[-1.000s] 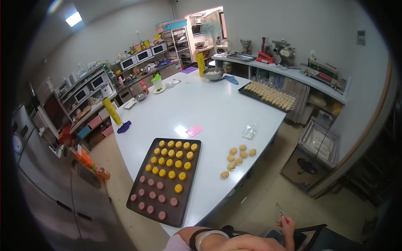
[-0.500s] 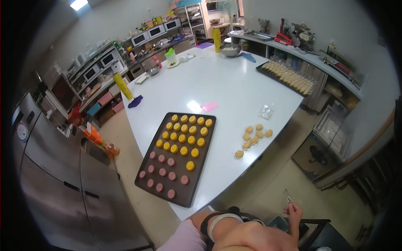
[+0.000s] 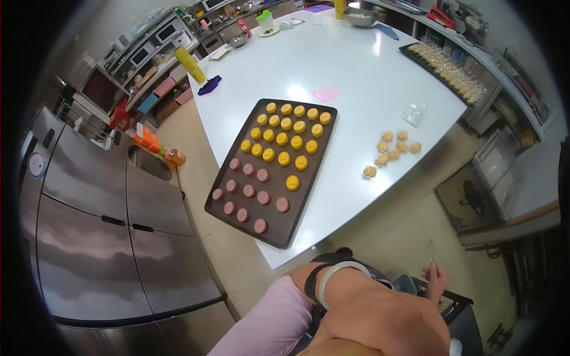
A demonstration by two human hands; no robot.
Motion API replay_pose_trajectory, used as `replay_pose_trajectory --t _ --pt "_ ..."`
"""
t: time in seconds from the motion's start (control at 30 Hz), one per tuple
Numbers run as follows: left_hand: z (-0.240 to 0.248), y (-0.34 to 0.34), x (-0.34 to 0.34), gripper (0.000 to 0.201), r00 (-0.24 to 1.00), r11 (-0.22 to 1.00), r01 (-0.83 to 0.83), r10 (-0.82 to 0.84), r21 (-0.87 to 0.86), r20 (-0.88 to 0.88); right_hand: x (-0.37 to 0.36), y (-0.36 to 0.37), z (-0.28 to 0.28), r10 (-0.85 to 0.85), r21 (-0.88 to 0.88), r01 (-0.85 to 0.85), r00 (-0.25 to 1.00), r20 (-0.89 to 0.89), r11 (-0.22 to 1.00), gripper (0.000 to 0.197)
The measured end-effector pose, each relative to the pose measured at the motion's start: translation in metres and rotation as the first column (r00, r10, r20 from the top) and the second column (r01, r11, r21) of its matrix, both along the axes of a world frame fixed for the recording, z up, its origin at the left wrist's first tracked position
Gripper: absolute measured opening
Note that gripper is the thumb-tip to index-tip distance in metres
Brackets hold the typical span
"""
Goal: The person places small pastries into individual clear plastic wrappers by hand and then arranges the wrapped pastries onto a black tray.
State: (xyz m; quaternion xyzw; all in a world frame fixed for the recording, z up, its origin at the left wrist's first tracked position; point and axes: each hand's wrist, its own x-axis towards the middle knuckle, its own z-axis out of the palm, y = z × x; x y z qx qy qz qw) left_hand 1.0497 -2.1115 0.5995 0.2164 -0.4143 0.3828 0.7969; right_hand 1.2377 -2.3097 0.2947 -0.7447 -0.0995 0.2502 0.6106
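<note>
Beige floor (image 3: 409,225) runs around one white table (image 3: 356,71), broad and glossy, at eleven o'clock from the right hand (image 3: 436,276); one steel cabinet (image 3: 89,237) stands at nine. On the table are two dark trays: the near tray (image 3: 279,225) at ten, the far tray (image 3: 426,66) at twelve, its pieces too crowded to count. The near one bears twenty-one yellow cakes (image 3: 296,142) and eleven pink cakes (image 3: 249,191). Eight dough lumps (image 3: 393,154) sit at eleven. The right fingers pinch one thin tool (image 3: 432,252); the left hand's grip cannot be told.
</note>
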Motion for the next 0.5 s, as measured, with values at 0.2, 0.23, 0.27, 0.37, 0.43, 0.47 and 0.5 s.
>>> replay_pose_trajectory --t 0.2,0.23,0.27,0.37,0.43,0.47,0.5 --pt "-0.108 0.066 0.024 0.063 0.871 0.865 -0.485 0.465 0.130 0.157 0.006 0.007 -0.015 0.005 0.047 -0.005 1.000 0.007 0.999 0.023" --pt "-0.107 0.093 0.022 0.075 0.874 0.877 -0.479 0.480 0.030 -0.073 0.005 0.006 -0.015 0.010 0.028 -0.009 1.000 -0.012 1.000 0.024" --pt "-0.118 0.109 0.016 0.084 0.831 0.873 -0.484 0.480 0.061 -0.280 0.004 0.003 -0.016 0.005 0.009 -0.004 0.999 -0.032 1.000 0.024" --pt "-0.148 0.137 -0.010 0.100 0.568 0.874 -0.404 0.470 0.268 -0.676 0.005 0.001 -0.016 0.016 -0.032 -0.017 1.000 -0.023 0.999 0.024" --pt "-0.172 0.142 -0.019 0.100 0.434 0.895 -0.378 0.397 0.236 -0.809 0.000 0.004 -0.008 0.023 -0.041 -0.025 0.999 -0.035 0.999 0.025" --pt "-0.187 0.146 -0.020 0.099 0.361 0.899 -0.378 0.364 0.222 -0.859 -0.002 0.006 -0.006 -0.001 -0.056 -0.001 0.999 -0.033 0.998 0.025" --pt "-0.202 0.150 -0.022 0.092 0.321 0.893 -0.381 0.372 0.241 -0.871 -0.002 0.009 -0.004 0.013 -0.036 -0.014 0.999 -0.042 0.999 0.025"
